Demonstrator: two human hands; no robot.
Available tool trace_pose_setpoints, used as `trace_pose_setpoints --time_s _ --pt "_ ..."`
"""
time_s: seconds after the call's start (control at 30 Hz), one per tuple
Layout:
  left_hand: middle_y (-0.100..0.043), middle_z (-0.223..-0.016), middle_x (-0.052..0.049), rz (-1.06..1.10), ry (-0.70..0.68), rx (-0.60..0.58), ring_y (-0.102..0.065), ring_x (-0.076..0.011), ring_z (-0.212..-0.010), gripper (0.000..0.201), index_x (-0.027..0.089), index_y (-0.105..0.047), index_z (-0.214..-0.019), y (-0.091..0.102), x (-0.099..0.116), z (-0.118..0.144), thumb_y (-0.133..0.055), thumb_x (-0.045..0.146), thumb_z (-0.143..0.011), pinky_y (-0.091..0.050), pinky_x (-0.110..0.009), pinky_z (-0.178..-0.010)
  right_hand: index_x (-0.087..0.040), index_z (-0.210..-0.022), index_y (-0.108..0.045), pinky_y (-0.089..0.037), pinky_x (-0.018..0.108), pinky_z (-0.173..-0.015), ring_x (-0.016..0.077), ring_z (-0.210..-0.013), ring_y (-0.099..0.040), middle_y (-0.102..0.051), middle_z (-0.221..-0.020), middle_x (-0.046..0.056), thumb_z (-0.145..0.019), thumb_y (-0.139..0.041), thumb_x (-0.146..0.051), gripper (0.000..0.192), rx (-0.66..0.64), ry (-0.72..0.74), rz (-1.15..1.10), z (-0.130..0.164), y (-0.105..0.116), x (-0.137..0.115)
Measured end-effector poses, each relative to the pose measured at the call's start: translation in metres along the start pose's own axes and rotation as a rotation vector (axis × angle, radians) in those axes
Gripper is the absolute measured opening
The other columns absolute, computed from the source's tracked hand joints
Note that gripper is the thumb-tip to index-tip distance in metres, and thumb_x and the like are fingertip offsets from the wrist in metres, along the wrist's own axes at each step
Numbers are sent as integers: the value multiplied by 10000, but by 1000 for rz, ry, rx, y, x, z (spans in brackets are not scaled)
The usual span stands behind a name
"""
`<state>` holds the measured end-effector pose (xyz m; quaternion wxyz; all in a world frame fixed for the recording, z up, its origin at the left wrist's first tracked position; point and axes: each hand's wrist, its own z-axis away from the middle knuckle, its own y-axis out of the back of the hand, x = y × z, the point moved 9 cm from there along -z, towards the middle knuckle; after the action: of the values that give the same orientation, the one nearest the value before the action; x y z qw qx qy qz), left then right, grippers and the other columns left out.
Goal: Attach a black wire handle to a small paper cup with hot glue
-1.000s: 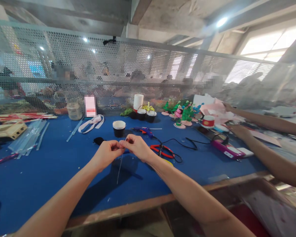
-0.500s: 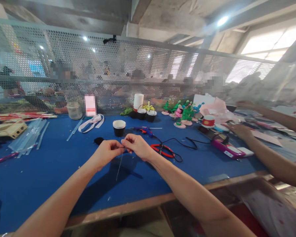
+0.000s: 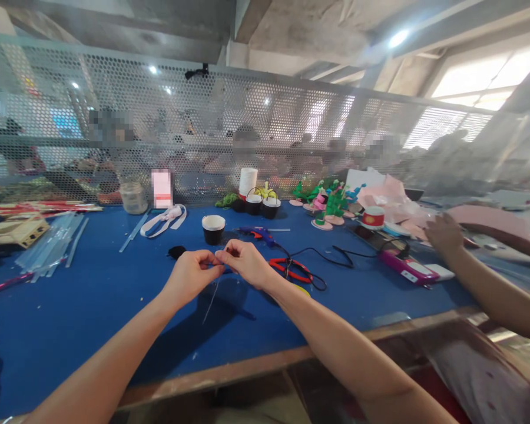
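Left hand: the left hand (image 3: 189, 274) is held up over the blue surface (image 3: 92, 306), with its finger and thumb pinched shut on the top of a thin wire (image 3: 211, 301).
Right hand: the right hand (image 3: 246, 262) is right next to the left one, fingertips touching it, and it pinches the same top end of the wire.
Thin wire: it is very thin, pale grey and almost straight. It hangs down from the pinched fingers, leaning a little to the left. Its low end is free, above the surface.
Where the wire is: in the air in the middle of the picture, near the front of the surface, between the two hands at the top.
Small bit at the fingertips: something tiny and dark blue shows where the fingers meet, but it is too small to tell what it is.
Black cup: a black cup (image 3: 213, 229) with a white inside stands just behind the hands.
Glue gun: a blue glue gun (image 3: 259, 234) lies behind the right hand.
Red pliers: red pliers (image 3: 290, 270) lie just to the right of the right hand, with a black cord (image 3: 335, 254) by them.
Black lump: a small black lump (image 3: 176, 252) lies behind the left hand.
Other person: another person's hand (image 3: 444, 233) is well off to the right, near a pink box (image 3: 408, 268).
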<state>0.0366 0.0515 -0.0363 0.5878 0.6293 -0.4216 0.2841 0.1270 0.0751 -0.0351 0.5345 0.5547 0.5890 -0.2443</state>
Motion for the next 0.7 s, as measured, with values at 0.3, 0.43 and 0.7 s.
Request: trace_pose_setpoints --time_s 0.3,0.43,0.7 --pt "-390 -439 69 107 31 -23 -290 -52 -423 166 131 -522 -548 -2 1 1 -554 291 -581 -196 -188 -414 -173 -545 -389 -236 195 -376 47 -381 -325 -367 -419 -77 -644 -547 -470 351 13 -60 -70 2 -2 7" --pt "-394 -427 72 211 94 -74 -288 -48 -418 141 133 -516 -525 -4 -2 2 -564 260 -563 -192 -190 -414 -165 -654 -451 -320 190 -399 52 -411 -402 -450 -492 -62 -649 -536 -474 321 -98 -82 -257 3 -11 6" --pt "-418 -448 64 175 99 -96 -306 -47 -419 172 116 -560 -643 -3 -5 1 -601 252 -545 -200 -180 -410 -170 -602 -421 -278 182 -366 45 -352 -355 -403 -413 -79 -678 -511 -456 309 -63 -66 -169 1 -6 8"
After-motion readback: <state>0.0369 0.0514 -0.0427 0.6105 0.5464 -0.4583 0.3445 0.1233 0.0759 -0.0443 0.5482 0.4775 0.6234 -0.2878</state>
